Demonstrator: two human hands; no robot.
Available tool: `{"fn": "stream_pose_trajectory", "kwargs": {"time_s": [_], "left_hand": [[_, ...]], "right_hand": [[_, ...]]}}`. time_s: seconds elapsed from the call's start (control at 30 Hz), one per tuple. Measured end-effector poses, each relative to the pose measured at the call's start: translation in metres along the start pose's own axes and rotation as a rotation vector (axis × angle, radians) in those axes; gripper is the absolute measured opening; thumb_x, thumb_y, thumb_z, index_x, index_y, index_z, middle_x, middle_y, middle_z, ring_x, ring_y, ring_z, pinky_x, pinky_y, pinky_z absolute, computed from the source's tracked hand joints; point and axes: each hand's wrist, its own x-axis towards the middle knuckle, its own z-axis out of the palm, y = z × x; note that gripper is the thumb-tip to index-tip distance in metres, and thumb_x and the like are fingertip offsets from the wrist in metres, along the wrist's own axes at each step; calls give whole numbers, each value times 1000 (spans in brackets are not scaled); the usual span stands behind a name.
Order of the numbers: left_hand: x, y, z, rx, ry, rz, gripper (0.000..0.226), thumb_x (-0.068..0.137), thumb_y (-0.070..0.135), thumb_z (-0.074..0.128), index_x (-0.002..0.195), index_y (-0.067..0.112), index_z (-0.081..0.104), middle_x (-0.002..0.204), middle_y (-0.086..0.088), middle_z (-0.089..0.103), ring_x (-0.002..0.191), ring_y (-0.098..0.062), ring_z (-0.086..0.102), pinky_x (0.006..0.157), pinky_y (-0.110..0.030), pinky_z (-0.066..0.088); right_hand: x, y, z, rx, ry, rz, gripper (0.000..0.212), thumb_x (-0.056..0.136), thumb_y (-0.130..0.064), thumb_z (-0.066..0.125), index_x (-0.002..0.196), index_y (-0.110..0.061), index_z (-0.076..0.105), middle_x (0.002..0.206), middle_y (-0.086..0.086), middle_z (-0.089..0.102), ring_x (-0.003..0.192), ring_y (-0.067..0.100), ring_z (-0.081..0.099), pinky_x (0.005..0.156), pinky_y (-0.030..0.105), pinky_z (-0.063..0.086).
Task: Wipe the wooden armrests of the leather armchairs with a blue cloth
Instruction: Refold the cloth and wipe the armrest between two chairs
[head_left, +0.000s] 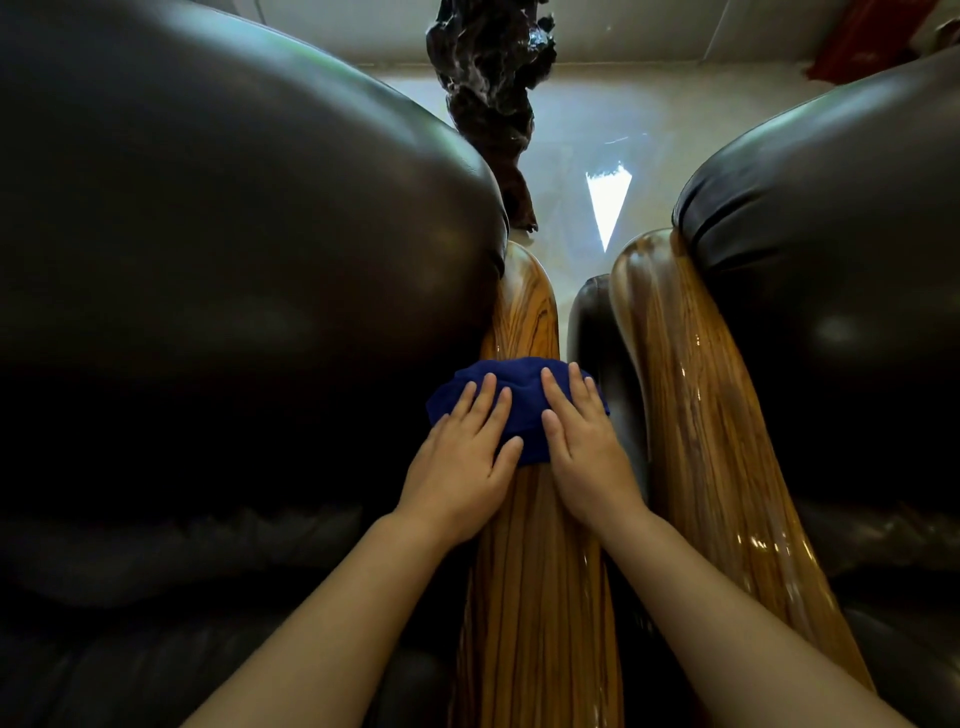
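A dark blue cloth (519, 395) lies across the glossy wooden armrest (535, 571) of the left dark leather armchair (218, 260). My left hand (457, 467) presses flat on the cloth's left part, fingers spread. My right hand (587, 447) presses flat on its right part, fingers together and pointing away from me. Both palms hold the cloth down on the wood; the cloth's underside is hidden. A second wooden armrest (711, 415) runs alongside on the right, belonging to the right leather armchair (831, 286).
A narrow dark gap separates the two armrests. Beyond them lies a pale shiny floor (597, 130) with a bright reflection. A dark gnarled wood sculpture (488, 83) stands behind the left armrest's far end. Something red (872, 36) sits at the top right.
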Motion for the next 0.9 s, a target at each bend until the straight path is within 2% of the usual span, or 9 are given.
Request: {"fn": "stream_pose_trajectory", "kwargs": {"time_s": [0.17,0.33,0.4,0.5,0.6,0.7,0.83,0.9], "left_hand": [[16,2,-1,8,56,-2,54,95,45,23,144,27,8,156,8,0,141,-5,-3,110,-27,3],[38,7,-21,-90,222,2,41,96,25,41,136,18,41,147,-2,38,136,-13,31,109,-25,23],[42,10,-23,-131,280,-29,43,91,20,51,134,16,44,141,-4,46,131,-15,39,106,-24,28],[45,14,-19,-143,308,-45,50,87,14,58,135,12,42,142,-6,45,134,-16,35,108,-22,22],[54,12,-19,-87,277,-14,54,86,12,59,137,12,39,145,-6,40,137,-16,29,111,-23,17],[66,9,-23,-20,256,6,53,87,14,58,136,11,39,144,-7,41,136,-17,31,111,-26,20],[74,8,-21,26,327,22,48,87,16,59,132,8,46,137,-10,50,130,-20,40,108,-25,25],[72,6,-19,42,362,44,46,85,16,61,129,7,49,133,-9,54,125,-20,42,104,-21,26]], "right_hand": [[18,2,-2,-5,-1,16,46,99,-31,26,144,-31,16,157,-1,8,143,13,1,109,26,6],[33,-4,-11,10,9,54,47,97,-29,38,142,-26,27,154,5,21,142,21,14,112,34,17],[36,-7,-15,73,16,88,48,94,-30,45,140,-24,33,151,7,28,140,22,22,110,33,21],[41,-12,-18,150,70,104,51,88,-30,57,136,-21,42,143,5,42,130,21,38,100,26,30],[49,-13,-19,148,74,99,53,85,-26,62,135,-19,44,140,5,47,128,20,43,106,34,35],[58,-12,-18,143,51,109,53,86,-26,62,135,-20,44,141,7,47,129,21,42,107,42,36],[74,-8,-24,126,65,99,48,85,-28,63,130,-19,50,131,6,57,120,21,51,101,33,39],[77,-7,-28,24,56,82,47,83,-33,64,127,-20,54,125,5,61,115,21,54,97,33,40]]}}
